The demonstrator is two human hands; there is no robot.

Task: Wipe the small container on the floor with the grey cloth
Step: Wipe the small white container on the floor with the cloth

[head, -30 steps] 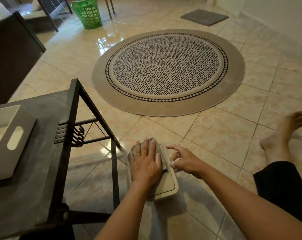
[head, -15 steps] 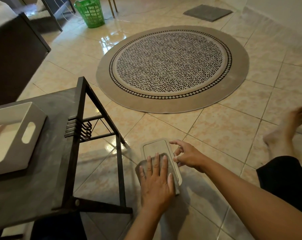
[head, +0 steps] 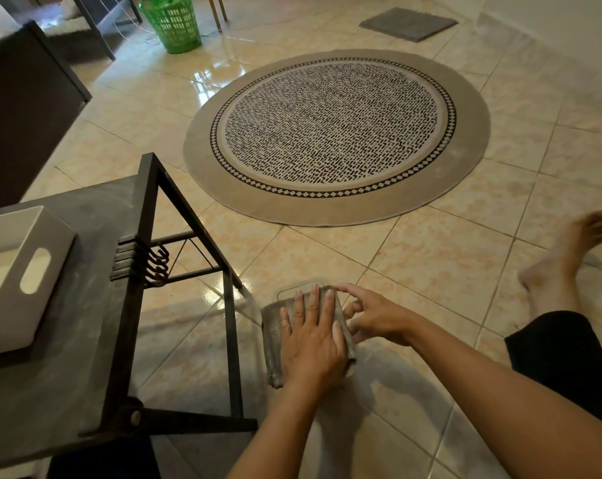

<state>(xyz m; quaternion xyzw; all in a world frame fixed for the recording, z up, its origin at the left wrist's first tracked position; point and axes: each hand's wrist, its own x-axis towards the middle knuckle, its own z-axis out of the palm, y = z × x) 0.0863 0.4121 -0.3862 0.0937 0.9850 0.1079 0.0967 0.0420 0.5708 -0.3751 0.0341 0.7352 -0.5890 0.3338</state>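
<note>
Head view: small container beneath left hand.

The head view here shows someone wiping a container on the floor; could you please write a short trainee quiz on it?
1. True or false: the left hand lies flat on the grey cloth.
2. Which hand steadies the small container at its side?
3. The green basket stands: A) on the round rug; B) on the floor beyond the rug; C) on the dark table.

Key: 1 true; 2 the right hand; 3 B.
</note>
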